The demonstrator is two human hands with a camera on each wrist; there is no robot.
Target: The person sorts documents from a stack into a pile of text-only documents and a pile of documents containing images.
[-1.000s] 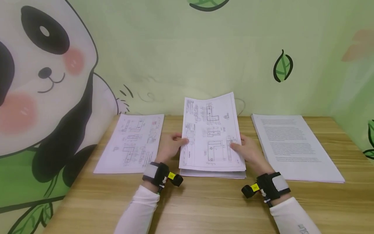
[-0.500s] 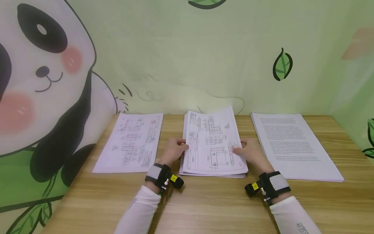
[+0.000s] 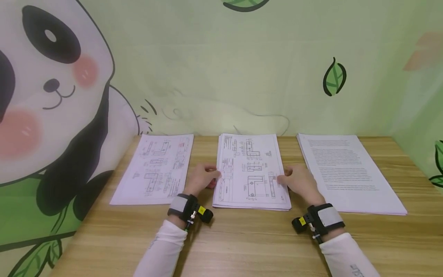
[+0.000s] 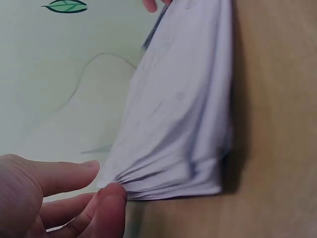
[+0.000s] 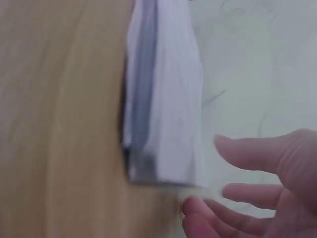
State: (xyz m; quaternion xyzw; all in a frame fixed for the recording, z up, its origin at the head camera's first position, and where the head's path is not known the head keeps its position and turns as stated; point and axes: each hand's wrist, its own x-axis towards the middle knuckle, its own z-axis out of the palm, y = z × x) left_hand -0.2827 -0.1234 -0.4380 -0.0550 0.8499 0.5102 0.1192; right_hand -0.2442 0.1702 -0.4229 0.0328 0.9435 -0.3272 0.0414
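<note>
The middle stack [image 3: 250, 171] lies flat on the table [image 3: 249, 242], midway along its far edge; the top sheet carries line drawings of L-shaped parts, turned sideways; a few sheets beneath jut out slightly at the left side and the near right corner; in the left wrist view the sheets ripple and crease toward the end by the fingers. The left hand [image 3: 200, 179] is at the stack's left side; its thumb stands parted from the fingers, and a fingertip meets the paper's edge. The right hand [image 3: 301, 181] is at the opposite side, thumb tip by the edge; its thumb and fingers are spread with a gap between, and I cannot tell whether the fingertips touch the sheets. Farther out, the left stack [image 3: 152, 169] lies toward the table's far left corner, printed with similar drawings and a small red mark; the right stack [image 3: 349, 173] lies toward the far right corner, its top sheet covered in lines of text. Each wrist wears a black strap with a small camera, one on the left [image 3: 206, 215], one on the right [image 3: 298, 226]; behind the far edge hangs a green backdrop [image 3: 221, 69], with a panda [image 3: 65, 105] at left and leaves.
</note>
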